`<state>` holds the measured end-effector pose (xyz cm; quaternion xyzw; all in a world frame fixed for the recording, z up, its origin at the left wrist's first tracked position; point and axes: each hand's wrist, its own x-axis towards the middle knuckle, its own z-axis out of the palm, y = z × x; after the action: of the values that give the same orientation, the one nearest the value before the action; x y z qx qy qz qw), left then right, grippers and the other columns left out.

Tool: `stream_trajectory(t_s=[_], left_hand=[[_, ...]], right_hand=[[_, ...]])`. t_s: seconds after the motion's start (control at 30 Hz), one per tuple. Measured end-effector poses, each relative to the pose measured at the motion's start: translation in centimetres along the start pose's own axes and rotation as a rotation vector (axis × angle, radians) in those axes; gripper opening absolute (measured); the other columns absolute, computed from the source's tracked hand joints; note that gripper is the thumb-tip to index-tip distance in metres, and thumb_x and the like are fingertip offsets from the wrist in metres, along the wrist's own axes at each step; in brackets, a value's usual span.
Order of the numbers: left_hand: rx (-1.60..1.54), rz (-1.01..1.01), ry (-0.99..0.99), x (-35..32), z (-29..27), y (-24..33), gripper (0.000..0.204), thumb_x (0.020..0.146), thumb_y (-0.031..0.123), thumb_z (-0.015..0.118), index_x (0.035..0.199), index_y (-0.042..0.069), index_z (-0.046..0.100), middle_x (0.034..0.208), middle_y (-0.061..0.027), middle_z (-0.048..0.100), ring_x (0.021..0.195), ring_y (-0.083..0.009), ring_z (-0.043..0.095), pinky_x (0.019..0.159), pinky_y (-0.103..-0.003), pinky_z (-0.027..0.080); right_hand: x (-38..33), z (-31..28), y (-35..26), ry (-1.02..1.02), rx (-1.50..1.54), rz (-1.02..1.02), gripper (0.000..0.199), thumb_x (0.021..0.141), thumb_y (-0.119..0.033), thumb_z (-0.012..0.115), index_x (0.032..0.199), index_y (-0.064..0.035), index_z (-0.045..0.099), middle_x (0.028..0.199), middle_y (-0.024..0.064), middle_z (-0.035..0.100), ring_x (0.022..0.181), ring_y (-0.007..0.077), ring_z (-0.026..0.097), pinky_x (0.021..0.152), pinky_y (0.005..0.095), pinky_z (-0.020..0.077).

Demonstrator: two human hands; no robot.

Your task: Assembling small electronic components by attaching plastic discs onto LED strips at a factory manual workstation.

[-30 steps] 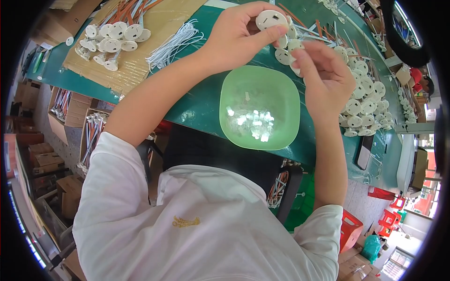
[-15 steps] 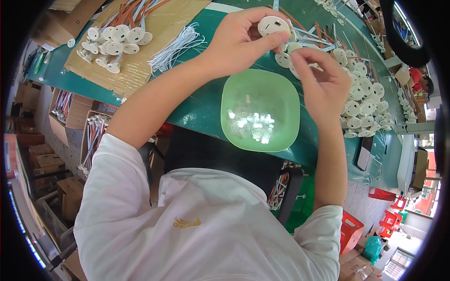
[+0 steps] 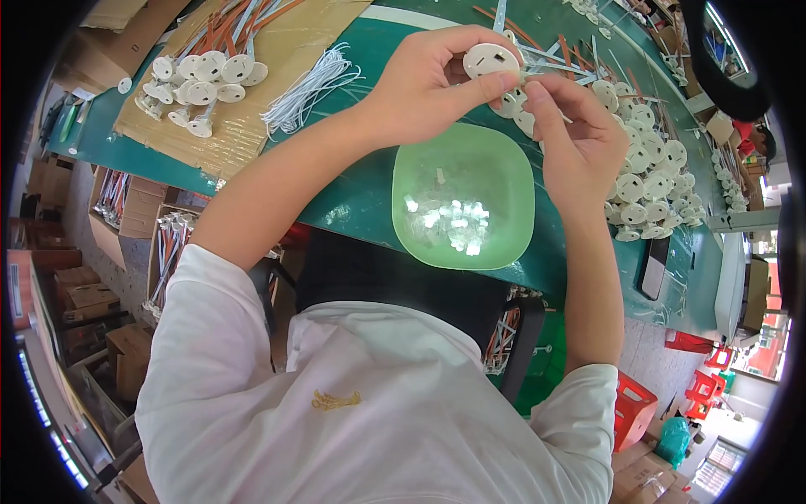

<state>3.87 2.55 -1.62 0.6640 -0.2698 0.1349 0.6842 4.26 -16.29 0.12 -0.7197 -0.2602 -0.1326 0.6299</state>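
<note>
My left hand (image 3: 428, 80) grips a round white plastic disc (image 3: 491, 60) above the green table (image 3: 353, 193). My right hand (image 3: 575, 139) is pinched against the disc's edge, fingertips touching it; whether it holds a small part I cannot tell. Just below both hands stands a pale green square bowl (image 3: 495, 164) with several small clear pieces (image 3: 449, 223) in it.
A heap of white discs (image 3: 651, 181) lies right of the bowl. Left on a cardboard sheet (image 3: 243, 126) are more white discs (image 3: 197, 80), a bundle of white wires (image 3: 311, 84) and orange-and-white wires (image 3: 239, 21). A dark phone (image 3: 655, 267) lies near the table's front edge. Cardboard boxes (image 3: 80, 290) stand on the floor.
Both hands have shifted slightly; my right hand rose from the heap of discs to meet the disc held in my left hand.
</note>
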Motion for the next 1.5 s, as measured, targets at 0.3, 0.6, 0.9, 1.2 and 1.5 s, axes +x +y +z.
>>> stream_trajectory(t_s=[0.3,0.6,0.9,1.2,1.5], left_hand=[[0.086,0.073,0.054,-0.1,0.3,-0.1,0.030,0.085,0.007,0.074,0.113,0.002,0.064,0.103,-0.0055,0.068,0.093,-0.0129,0.067,0.083,-0.027,0.056],[0.161,0.157,0.074,0.1,0.3,-0.4,0.033,0.080,-0.001,0.071,0.111,0.004,0.064,0.107,-0.0039,0.066,0.095,-0.0124,0.066,0.089,-0.028,0.055],[0.166,0.147,0.058,0.1,0.0,-0.1,0.030,0.081,0.000,0.071,0.110,0.004,0.065,0.106,-0.0041,0.067,0.093,-0.0120,0.065,0.084,-0.027,0.055],[-0.222,-0.032,-0.063,-0.4,0.5,1.1,0.048,0.095,0.001,0.059,0.142,0.002,0.050,0.129,-0.0110,0.063,0.116,-0.0165,0.060,0.099,-0.033,0.050],[-0.126,-0.059,-0.067,-0.4,0.4,1.9,0.048,0.094,0.005,0.064,0.139,-0.002,0.050,0.129,-0.0156,0.062,0.117,-0.0210,0.062,0.099,-0.036,0.053]], right_hand=[[-0.1,-0.1,0.1,0.036,-0.034,-0.071,0.011,0.090,-0.007,0.072,0.096,0.0011,0.072,0.088,0.0032,0.071,0.077,0.0080,0.063,0.066,0.0217,0.0520],[-0.1,-0.2,0.1,0.108,-0.021,-0.147,0.011,0.089,-0.006,0.072,0.096,0.0016,0.073,0.089,0.0034,0.071,0.074,0.0073,0.063,0.063,0.0212,0.0505],[-0.2,0.0,0.5,0.096,0.004,-0.188,0.009,0.088,-0.004,0.072,0.095,0.0017,0.073,0.087,0.0035,0.072,0.072,0.0074,0.064,0.061,0.0217,0.0508],[0.4,-0.1,0.0,0.174,-0.414,-0.688,0.011,0.077,0.003,0.076,0.088,-0.0003,0.073,0.076,0.0057,0.072,0.059,0.0100,0.063,0.050,0.0203,0.0481],[0.6,-0.4,0.4,0.189,-0.303,-0.638,0.010,0.078,0.001,0.077,0.087,-0.0005,0.073,0.074,0.0064,0.072,0.057,0.0110,0.064,0.052,0.0214,0.0493]])
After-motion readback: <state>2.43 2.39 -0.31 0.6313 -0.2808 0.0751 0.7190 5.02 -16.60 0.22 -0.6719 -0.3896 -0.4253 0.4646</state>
